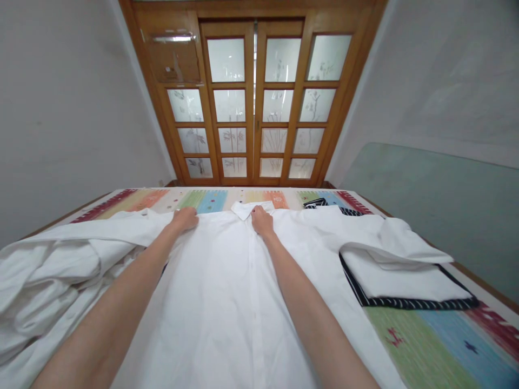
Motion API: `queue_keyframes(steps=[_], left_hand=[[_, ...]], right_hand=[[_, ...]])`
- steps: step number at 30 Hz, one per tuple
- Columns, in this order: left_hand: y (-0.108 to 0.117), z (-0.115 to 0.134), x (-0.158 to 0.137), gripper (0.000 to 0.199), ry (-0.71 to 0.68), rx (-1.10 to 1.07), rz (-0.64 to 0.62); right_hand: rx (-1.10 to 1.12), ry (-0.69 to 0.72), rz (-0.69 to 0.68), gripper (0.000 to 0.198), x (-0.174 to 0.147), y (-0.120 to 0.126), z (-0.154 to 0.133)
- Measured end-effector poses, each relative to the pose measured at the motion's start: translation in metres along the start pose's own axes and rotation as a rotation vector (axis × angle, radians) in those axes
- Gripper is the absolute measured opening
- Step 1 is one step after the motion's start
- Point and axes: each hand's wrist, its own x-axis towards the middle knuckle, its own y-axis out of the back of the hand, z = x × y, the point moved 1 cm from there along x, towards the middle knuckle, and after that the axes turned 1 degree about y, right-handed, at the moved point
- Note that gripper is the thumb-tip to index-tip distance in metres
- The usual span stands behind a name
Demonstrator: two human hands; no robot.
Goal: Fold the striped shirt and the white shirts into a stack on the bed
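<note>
A white button-up shirt (223, 281) lies spread out, front side up, with its collar at the far end. My left hand (186, 218) is closed on the shirt near its left shoulder seam. At the base of the collar (242, 209), my right hand (262, 220) pinches the cloth beside the button placket. The sleeve on the right (377, 232) stretches out over a folded white garment. Beneath my left forearm, the sleeve on the left reaches toward a heap of crumpled white clothing (48, 286).
A multicoloured patterned cloth (425, 340) covers the table. On the right lies a folded white garment (405, 281) with black striped fabric (421, 303) under it. Wooden doors with glass panes (255, 108) stand beyond the far edge. A pale green panel (438, 200) leans against the right wall.
</note>
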Motion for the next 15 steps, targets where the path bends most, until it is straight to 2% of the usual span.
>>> queue_keyframes(steps=[3,8,12,15], left_hand=[[0.006,-0.001,0.002,0.035,0.000,-0.015,0.069],[0.001,-0.001,0.000,0.040,-0.095,0.036,0.335],[-0.012,0.007,0.003,0.040,-0.132,0.100,0.383],[-0.016,0.031,0.008,0.041,-0.141,0.011,0.415]], right_hand=[[0.007,-0.005,-0.005,0.025,0.000,0.001,0.000],[0.006,-0.021,-0.020,0.026,-0.002,0.003,-0.002],[0.027,-0.018,-0.017,0.026,-0.002,0.002,-0.002],[0.071,-0.018,0.000,0.024,0.000,0.000,-0.001]])
